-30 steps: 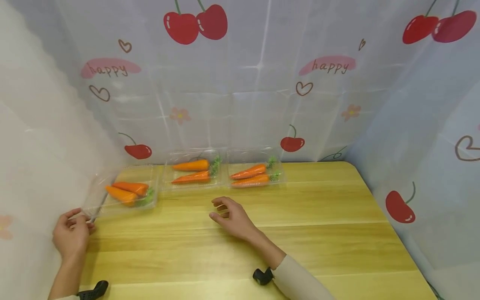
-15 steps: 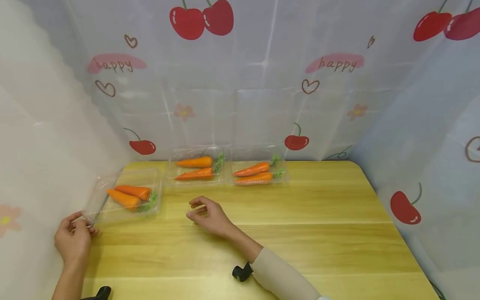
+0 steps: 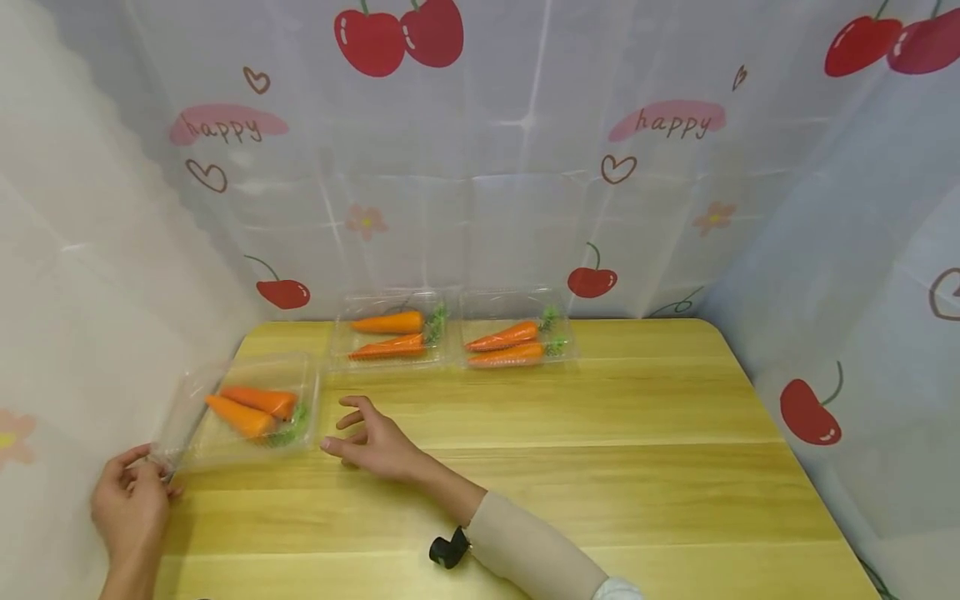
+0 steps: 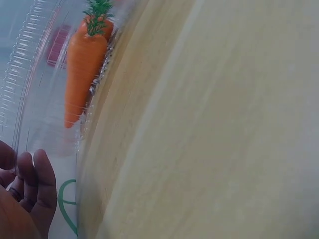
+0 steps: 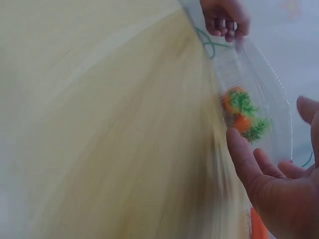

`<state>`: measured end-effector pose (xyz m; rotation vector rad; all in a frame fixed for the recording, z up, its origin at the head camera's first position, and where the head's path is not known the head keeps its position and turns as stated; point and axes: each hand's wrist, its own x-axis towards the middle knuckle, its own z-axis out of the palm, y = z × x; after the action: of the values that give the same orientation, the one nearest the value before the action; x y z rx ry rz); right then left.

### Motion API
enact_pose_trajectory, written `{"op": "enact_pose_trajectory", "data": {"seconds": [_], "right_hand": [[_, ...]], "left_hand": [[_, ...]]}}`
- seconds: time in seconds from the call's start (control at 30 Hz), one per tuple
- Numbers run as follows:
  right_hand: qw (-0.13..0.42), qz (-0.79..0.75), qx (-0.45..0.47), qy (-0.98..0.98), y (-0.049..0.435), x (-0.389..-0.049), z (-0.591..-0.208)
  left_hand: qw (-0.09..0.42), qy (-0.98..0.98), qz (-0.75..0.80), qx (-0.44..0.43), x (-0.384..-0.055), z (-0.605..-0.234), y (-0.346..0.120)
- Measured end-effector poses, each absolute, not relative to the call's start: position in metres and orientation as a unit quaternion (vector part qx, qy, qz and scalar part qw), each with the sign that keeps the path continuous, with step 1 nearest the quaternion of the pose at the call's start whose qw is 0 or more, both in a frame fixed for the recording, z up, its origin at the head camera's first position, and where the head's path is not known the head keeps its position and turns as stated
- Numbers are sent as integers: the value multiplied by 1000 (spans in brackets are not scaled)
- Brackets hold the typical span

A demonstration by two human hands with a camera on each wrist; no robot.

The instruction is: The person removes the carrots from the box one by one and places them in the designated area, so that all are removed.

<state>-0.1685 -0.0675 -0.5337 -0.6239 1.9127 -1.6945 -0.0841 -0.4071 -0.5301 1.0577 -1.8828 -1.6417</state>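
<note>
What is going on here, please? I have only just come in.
A person is handling a clear plastic container with two carrots in it, at the left side of the table. The left hand pinches its near left corner, while the right hand is close to its right side; I cannot tell whether it touches. Along the back edge, a middle container and a right container lie side by side, each with two carrots.
</note>
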Motion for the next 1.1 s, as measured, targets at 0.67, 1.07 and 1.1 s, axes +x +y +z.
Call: {"op": "enact_pose_trajectory", "data": {"seconds": [0.67, 1.07, 1.1], "right_hand": [[297, -736, -160, 587, -89, -152, -536], [296, -728, -174, 593, -80, -138, -536], [296, -729, -173, 592, -78, -137, -536]], "left_hand": [[241, -675, -581, 386, -57, -537, -388], [230, -641, -622, 386, -44, -534, -389], [228, -632, -634, 383, -44, -534, -389]]}}
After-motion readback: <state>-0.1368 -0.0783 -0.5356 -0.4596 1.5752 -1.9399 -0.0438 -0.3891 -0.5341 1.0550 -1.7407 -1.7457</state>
